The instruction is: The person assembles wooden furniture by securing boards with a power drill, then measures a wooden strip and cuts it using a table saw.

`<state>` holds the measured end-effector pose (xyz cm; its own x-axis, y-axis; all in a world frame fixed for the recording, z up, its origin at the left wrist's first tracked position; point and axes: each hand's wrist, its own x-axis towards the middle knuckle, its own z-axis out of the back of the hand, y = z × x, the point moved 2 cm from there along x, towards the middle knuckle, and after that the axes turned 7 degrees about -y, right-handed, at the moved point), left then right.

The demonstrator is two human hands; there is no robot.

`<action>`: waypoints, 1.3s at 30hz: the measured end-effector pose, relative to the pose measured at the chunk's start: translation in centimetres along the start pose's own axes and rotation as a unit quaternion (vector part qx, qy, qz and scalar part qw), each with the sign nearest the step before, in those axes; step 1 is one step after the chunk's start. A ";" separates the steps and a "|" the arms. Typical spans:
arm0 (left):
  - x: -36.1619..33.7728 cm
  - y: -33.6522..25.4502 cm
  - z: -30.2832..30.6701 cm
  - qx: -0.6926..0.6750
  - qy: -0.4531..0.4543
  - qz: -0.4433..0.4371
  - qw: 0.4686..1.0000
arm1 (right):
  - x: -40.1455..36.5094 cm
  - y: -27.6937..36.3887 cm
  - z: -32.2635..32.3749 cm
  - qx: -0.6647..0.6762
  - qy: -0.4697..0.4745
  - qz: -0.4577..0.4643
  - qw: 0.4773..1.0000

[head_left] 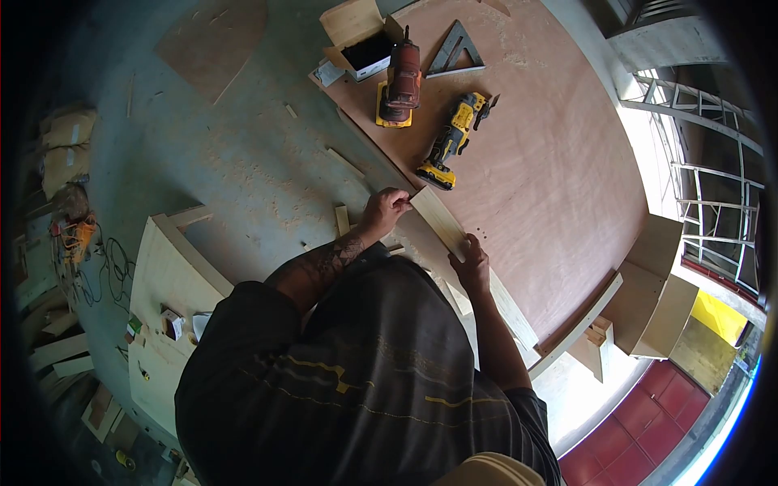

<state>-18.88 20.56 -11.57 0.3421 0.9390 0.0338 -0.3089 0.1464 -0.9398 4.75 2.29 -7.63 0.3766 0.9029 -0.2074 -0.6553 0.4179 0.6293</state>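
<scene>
A pale, flat wooden board [440,220] lies slanting along the near edge of a large plywood sheet [559,162]. At the board's far end, the curled fingers of my left hand [387,212] pinch its corner. My right hand [473,264] grips the same board farther down, thumb and fingers around its edges. Just beyond the board's far end lies a yellow-and-black cordless multi-tool [455,142]. Behind it stands a red cordless power tool [403,77] on a yellow battery. A longer pale strip [512,308] runs below my right hand, partly hidden by my forearm.
A metal speed square [456,53] and an open cardboard box [365,49] of dark small pieces sit at the back. Wood offcuts [345,162] and sawdust litter the floor to the left. A curved pale wooden piece [174,300] stands at left, wooden box frames [648,292] at right.
</scene>
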 end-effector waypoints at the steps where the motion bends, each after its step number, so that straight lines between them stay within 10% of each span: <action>1: 0.0 0.0 0.0 -0.005 0.003 0.003 1.000 | 0.0 -0.1 0.0 0.001 0.001 -0.001 1.000; 30: 0.0 1.4 -0.5 -0.006 0.020 -0.023 1.000 | -0.3 -0.5 -0.8 -0.041 -0.063 0.071 0.995; 35: 1.2 0.8 2.7 -0.070 -0.054 0.052 0.995 | -0.8 1.1 1.3 0.000 -0.080 -0.129 0.988; 39: 7.5 -1.6 6.4 -0.011 -0.201 -0.006 0.980 | -2.1 0.7 2.3 0.442 -0.110 -0.364 0.812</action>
<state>-21.44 29.36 -7.63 -0.0326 0.9846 0.1719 -0.2860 0.1556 -0.9455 5.05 0.50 -5.02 0.6248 0.3684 -0.6884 0.4839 0.5093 0.7117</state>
